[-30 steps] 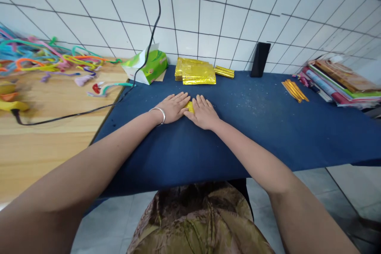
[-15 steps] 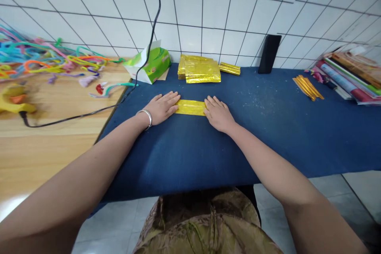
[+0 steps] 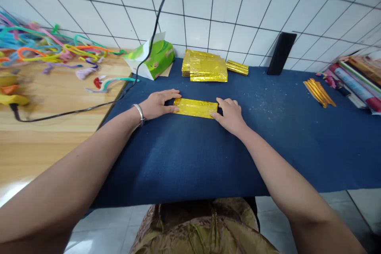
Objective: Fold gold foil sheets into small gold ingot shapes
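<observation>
A folded strip of gold foil paper lies flat and lengthwise on the dark blue cloth in front of me. At its left end rests my left hand, fingers stretched out and the thumb spread apart on the foil's edge. My right hand is at the other end, its thumb on the near corner and its bent fingers by the far one, with a gap between them. Behind the strip sits a stack of gold foil sheets, and narrow folded gold strips lie beside it.
A green tissue box stands against the tiled wall, a black cable crossing it. Colourful pipe cleaners cover the wooden table at left. Farther right are a black upright object, orange-gold strips and piled books.
My hands have drawn apart towards the strip's ends, baring more foil. My right hand's fingers went from flat to bent. The whole view has shifted slightly.
</observation>
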`<state>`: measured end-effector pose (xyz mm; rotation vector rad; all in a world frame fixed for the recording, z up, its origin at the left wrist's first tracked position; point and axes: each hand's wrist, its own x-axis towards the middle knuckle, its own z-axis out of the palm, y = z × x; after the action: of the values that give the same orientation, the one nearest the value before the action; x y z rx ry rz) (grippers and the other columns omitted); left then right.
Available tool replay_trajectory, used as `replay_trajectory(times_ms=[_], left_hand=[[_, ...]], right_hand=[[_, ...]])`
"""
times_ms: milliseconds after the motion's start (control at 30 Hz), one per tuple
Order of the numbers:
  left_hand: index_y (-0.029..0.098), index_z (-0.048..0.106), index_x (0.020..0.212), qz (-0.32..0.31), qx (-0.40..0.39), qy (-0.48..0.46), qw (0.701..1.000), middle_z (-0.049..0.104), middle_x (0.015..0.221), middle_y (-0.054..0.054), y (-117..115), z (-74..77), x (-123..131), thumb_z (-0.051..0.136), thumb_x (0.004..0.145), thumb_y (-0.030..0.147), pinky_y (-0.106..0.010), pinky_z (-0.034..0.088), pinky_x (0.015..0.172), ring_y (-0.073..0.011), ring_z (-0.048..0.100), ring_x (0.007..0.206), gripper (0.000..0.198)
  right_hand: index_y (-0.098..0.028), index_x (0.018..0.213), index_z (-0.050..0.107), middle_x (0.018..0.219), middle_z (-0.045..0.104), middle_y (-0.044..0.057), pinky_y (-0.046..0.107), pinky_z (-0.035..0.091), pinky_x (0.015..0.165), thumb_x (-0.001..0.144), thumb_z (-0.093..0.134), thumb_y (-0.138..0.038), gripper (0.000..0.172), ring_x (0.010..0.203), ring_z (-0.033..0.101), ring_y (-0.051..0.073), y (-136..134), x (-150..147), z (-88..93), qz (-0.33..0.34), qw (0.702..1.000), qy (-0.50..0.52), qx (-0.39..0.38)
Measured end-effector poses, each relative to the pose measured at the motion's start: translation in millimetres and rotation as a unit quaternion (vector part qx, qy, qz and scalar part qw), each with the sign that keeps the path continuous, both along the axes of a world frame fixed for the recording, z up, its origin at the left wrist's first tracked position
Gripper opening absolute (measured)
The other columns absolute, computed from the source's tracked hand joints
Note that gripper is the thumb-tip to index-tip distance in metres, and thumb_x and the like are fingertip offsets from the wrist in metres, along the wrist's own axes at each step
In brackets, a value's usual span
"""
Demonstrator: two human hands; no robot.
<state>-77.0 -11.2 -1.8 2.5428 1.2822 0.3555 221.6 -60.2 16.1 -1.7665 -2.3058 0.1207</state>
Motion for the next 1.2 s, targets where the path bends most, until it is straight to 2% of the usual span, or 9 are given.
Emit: replay_trajectory(times_ms=[233, 367, 533, 733, 933, 1200], left_hand=[[0.021, 0.046, 0.128, 0.017, -0.01, -0.043, 0.999, 0.046, 0.136, -0.005, -2, 1.9, 3, 0.05, 0.079, 0.056, -0.033, 0.028, 0.109, -0.0192, 0.041, 0.125, 0.06], [0.022, 0.046, 0.128, 0.038, -0.015, -0.055, 0.998, 0.048, 0.133, -0.005, -4, 2.7, 3, 0.054, 0.079, 0.051, -0.034, 0.028, 0.108, -0.0204, 0.043, 0.123, 0.057], [0.023, 0.049, 0.126, 0.035, -0.007, -0.081, 0.996, 0.054, 0.123, -0.004, -6, 4.5, 6, 0.059, 0.076, 0.046, -0.036, 0.033, 0.101, -0.0213, 0.047, 0.113, 0.056], [0.024, 0.052, 0.122, 0.036, 0.014, -0.09, 0.995, 0.058, 0.109, -0.004, -9, 5.6, 9, 0.061, 0.075, 0.041, -0.036, 0.036, 0.096, -0.0205, 0.048, 0.104, 0.051], [0.022, 0.06, 0.106, 0.052, 0.003, -0.113, 0.992, 0.059, 0.095, -0.002, -12, 1.7, 8, 0.062, 0.075, 0.038, -0.033, 0.041, 0.087, -0.0174, 0.054, 0.092, 0.035], [0.018, 0.063, 0.08, 0.018, 0.04, -0.19, 0.981, 0.061, 0.082, -0.002, -14, -3.8, 9, 0.064, 0.073, 0.038, -0.032, 0.045, 0.08, -0.0154, 0.057, 0.08, 0.021]], right_hand=[[-0.026, 0.115, 0.055, 0.102, 0.059, 0.006, 0.039, 0.038, 0.08, 0.077, 0.057, -0.044, 0.043, 0.095, 0.05, 0.026, 2, 2, -3.0, 0.001, 0.998, 0.058, 0.006], [-0.024, 0.114, 0.055, 0.104, 0.058, 0.008, 0.038, 0.037, 0.078, 0.074, 0.06, -0.047, 0.046, 0.097, 0.049, 0.027, 1, 3, -4.1, -0.016, 0.997, 0.066, 0.028], [-0.026, 0.107, 0.058, 0.102, 0.058, 0.007, 0.037, 0.037, 0.078, 0.072, 0.062, -0.046, 0.04, 0.096, 0.049, 0.026, 2, 3, -8.0, -0.01, 0.997, 0.067, 0.039], [-0.025, 0.115, 0.055, 0.107, 0.056, 0.009, 0.039, 0.037, 0.079, 0.07, 0.064, -0.048, 0.051, 0.098, 0.048, 0.028, 2, 4, -7.1, -0.022, 0.996, 0.073, 0.042], [-0.025, 0.097, 0.06, 0.097, 0.058, 0.006, 0.036, 0.035, 0.077, 0.07, 0.064, -0.042, 0.032, 0.094, 0.049, 0.025, 2, 3, -5.6, -0.014, 0.993, 0.106, 0.04], [-0.023, 0.083, 0.058, 0.084, 0.06, 0.002, 0.033, 0.035, 0.074, 0.07, 0.065, -0.035, 0.019, 0.082, 0.05, 0.021, 1, 2, -2.9, -0.002, 0.984, 0.171, 0.041]])
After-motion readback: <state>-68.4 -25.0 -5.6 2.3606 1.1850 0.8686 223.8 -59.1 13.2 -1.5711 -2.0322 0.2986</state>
